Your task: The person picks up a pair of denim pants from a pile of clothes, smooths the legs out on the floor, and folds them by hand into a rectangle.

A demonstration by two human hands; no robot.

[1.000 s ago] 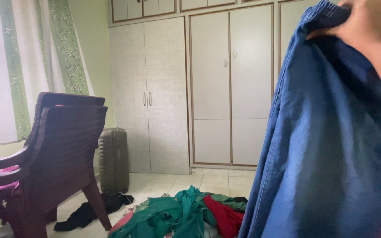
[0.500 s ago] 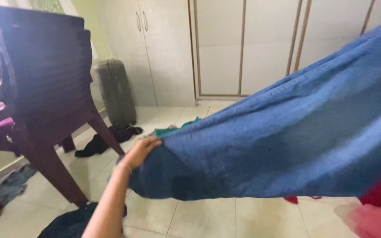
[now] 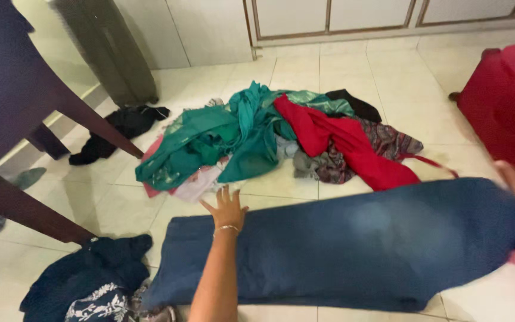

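Blue denim garment [image 3: 353, 244] flat on tiled floor [image 3: 353, 65], left hand [image 3: 227, 209] outstretched, fingers spread, grip apart.

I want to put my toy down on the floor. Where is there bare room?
Bare white tiles lie between the heap of green and red clothes and the pale cupboard doors. It is crowded around the long blue cloth, where the left hand rests.

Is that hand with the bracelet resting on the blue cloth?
Touching. The head view shows the left hand lying palm-down, fingers spread, on the far edge of the blue cloth spread on the floor, with no gap.
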